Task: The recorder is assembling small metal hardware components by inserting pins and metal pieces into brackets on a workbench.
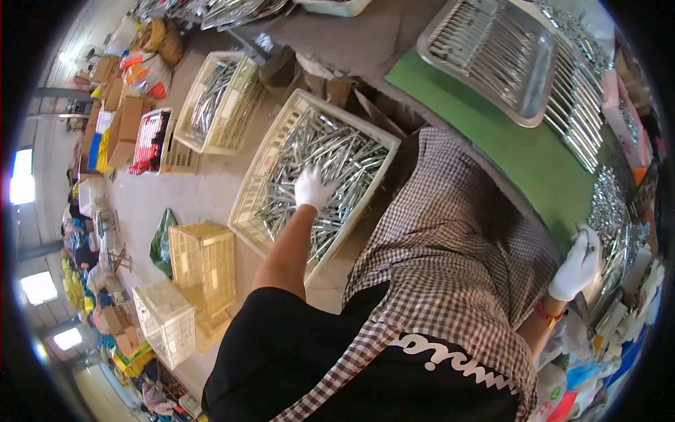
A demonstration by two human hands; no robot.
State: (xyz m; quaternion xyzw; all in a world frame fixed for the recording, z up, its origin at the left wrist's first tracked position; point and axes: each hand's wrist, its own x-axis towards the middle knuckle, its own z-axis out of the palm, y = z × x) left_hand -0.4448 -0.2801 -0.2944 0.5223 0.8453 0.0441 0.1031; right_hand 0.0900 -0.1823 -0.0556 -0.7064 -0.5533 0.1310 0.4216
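Observation:
My left hand [314, 188], in a white glove, reaches down onto a heap of shiny metal tube-like parts [344, 158]. Its fingers are spread over them, with nothing visibly gripped. These parts fill a large cream plastic crate [245, 204] on the floor to my left. My right hand [579, 266], also gloved in white, is at the near right edge of the green work mat [485, 130]. Beside it lies a pile of small metal pieces [610, 204]. The right fingers are bent close together, and whatever they may hold is too small to make out.
On the mat, a metal tray [545, 105] holds rows of slender rods, with more rods [580, 119] lined up beside it. A pink container [626, 126] stands at the far right. Other crates [235, 130] and yellow baskets [204, 264] stand on the floor at left.

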